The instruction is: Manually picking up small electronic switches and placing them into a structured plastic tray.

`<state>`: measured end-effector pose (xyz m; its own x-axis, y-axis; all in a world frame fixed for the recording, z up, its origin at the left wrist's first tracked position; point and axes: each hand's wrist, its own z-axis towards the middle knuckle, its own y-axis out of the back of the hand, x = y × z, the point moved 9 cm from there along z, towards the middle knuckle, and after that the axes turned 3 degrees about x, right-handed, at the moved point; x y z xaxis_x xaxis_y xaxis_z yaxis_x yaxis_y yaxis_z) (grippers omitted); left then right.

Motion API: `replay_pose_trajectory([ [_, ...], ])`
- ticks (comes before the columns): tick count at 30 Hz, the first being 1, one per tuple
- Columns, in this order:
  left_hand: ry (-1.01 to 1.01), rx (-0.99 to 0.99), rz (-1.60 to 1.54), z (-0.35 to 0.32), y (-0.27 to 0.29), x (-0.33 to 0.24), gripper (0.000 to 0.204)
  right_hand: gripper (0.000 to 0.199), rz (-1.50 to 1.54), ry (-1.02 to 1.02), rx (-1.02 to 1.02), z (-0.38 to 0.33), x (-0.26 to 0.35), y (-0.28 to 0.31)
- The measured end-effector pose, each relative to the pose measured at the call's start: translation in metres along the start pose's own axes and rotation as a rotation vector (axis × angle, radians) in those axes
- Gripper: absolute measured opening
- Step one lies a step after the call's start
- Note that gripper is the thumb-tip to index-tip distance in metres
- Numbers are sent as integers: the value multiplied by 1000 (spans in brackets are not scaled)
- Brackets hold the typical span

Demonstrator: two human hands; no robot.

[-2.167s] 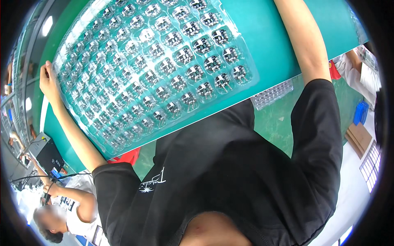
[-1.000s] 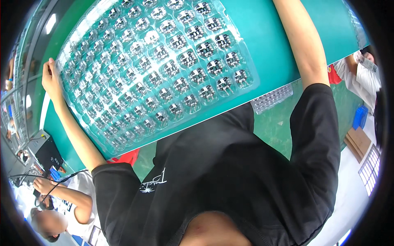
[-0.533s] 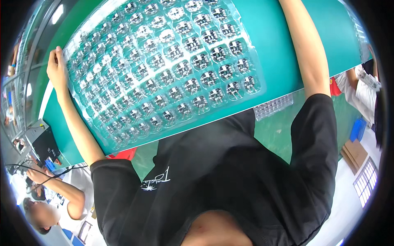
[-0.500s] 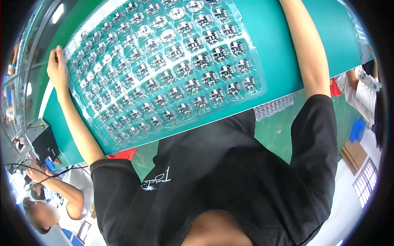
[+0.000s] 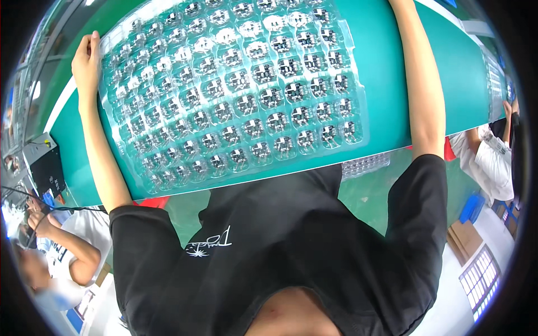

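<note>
A clear plastic blister tray (image 5: 365, 112) lies on the green work surface (image 5: 381, 61), its pockets holding rows of small black-and-silver electronic parts (image 5: 295, 91). My left hand (image 5: 85, 63) is at the tray's left edge, with fingers curled in and the thumb along the rim. It appears closed on that edge, though the fingertips are partly hidden. My right forearm (image 5: 423, 84) reaches past the tray's right side toward the far side. The right hand itself lies beyond the top of the picture.
A black box-shaped device (image 5: 47, 168) with cables stands at the left end of the table. Another person (image 5: 73, 246) sits at the lower left, and one in white (image 5: 482, 157) is at the right. Cardboard (image 5: 464, 241) and a blue bin (image 5: 472, 208) stand on the floor.
The view has tilted, so the table's near edge sits higher at left and lower at right. My left hand appears farther up along the tray's edge. The right hand stays out of sight.
</note>
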<state>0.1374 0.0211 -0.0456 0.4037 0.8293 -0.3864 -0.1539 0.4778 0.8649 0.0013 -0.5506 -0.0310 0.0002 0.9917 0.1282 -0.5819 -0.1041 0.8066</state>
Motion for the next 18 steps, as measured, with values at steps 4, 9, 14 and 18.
replay_pose_trajectory([
  [4,28,-11,10,-6,4,6,45,20,8,-8,-43,-3,8,-5],
  [9,32,-9,11,-6,5,4,46,20,11,24,-38,-1,1,-6],
  [14,7,-23,-12,-3,3,-1,46,20,-24,8,-13,-4,-7,-6],
  [18,3,-5,4,-4,0,-1,46,20,-3,4,-15,-4,-6,-3],
])
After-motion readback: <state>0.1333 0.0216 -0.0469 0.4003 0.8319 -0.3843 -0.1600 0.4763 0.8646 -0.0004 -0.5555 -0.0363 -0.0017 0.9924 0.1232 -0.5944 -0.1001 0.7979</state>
